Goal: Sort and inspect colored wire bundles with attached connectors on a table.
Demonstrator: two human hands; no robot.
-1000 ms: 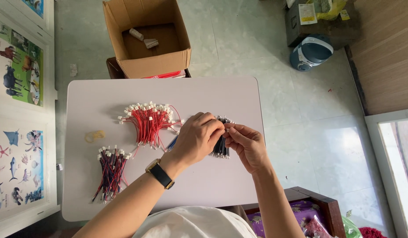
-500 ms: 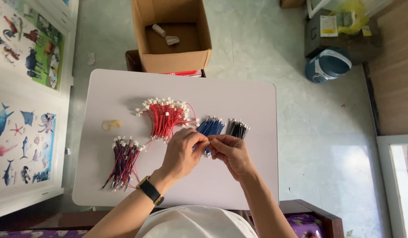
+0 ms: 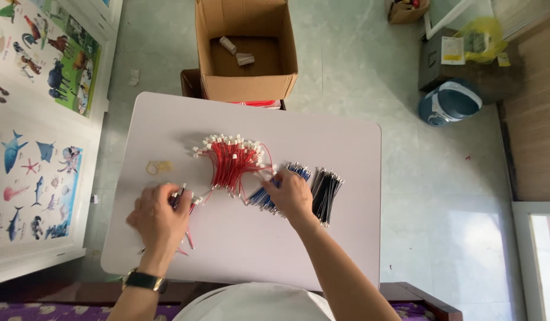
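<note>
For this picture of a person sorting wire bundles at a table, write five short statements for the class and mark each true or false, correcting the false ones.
1. The left hand rests on a bundle of wires at the table's left side. True.
2. The right hand touches the blue wires. True.
3. The red wires lie inside the cardboard box. False: they lie on the table.
4. The black wires lie left of the red ones. False: they lie right of the blue wires.
5. A watch sits on the left wrist. True.
</note>
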